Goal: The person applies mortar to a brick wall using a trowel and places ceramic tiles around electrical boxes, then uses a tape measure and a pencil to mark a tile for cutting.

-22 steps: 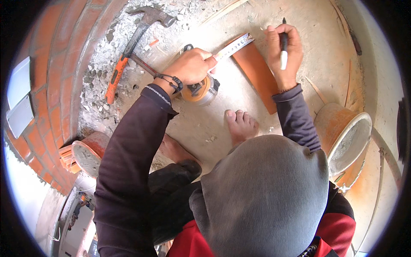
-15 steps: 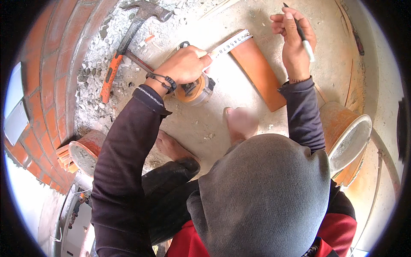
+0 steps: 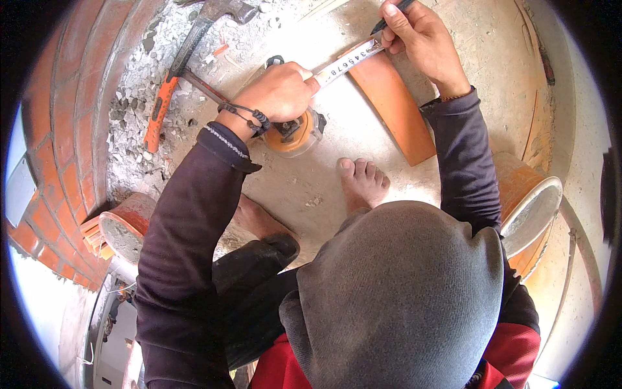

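Observation:
My left hand [image 3: 278, 96] is closed on a white measuring tape [image 3: 337, 70], whose printed strip reaches rightward across the far end of a terracotta tile [image 3: 396, 110]. If there is a tape case, the hand hides it. Between thumb and fingers, my right hand [image 3: 427, 45] grips a dark marker [image 3: 382, 24], its tip pointing down near the tape's end. Its lower fingers are at that end, by the tile's far corner. Below my left hand lies a round orange and black thing [image 3: 293, 137] with a clear rim, partly covered by the wrist.
A claw hammer [image 3: 183, 61] with an orange grip lies left on grey rubble [image 3: 136, 97], beside a brick wall [image 3: 65, 123]. Buckets stand at the left [image 3: 126, 227] and right [image 3: 534, 207]. My bare foot [image 3: 361, 181] is just below the tile.
My right hand has moved left and away from me to the tape's end. The marker has swung from pointing toward me to pointing at the tape. My left hand keeps its hold.

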The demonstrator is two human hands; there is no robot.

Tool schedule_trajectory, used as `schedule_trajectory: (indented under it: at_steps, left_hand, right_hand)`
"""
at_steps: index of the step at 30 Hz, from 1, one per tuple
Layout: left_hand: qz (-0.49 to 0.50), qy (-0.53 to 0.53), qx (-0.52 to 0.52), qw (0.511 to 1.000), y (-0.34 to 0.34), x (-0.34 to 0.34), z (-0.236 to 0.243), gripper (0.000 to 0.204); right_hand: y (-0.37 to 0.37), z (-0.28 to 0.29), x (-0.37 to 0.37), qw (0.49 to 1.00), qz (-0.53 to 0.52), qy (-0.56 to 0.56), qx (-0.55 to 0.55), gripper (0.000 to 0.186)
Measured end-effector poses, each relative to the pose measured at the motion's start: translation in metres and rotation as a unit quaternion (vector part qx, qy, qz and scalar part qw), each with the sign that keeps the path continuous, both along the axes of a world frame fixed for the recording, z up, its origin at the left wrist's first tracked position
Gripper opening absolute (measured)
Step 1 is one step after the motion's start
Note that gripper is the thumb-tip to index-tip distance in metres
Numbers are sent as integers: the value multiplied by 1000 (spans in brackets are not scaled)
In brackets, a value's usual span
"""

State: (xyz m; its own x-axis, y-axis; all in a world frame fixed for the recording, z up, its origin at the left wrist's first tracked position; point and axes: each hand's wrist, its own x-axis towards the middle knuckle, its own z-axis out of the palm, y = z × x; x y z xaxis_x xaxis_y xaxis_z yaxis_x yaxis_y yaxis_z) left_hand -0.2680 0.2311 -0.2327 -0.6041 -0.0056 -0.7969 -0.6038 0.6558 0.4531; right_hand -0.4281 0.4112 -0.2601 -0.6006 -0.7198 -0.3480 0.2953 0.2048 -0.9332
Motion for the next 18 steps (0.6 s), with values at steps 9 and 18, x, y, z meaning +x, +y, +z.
schedule_trajectory:
  at_steps: [9,18]
  left_hand:
    - [-13,-3,-3,1000,-4,2,-8,40]
    - [-7,2,8,1000,-3,2,-3,40]
  right_hand:
    - [-10,8,-3,982,101,148,56,22]
    - [-11,9,-7,968,158,181,70,26]
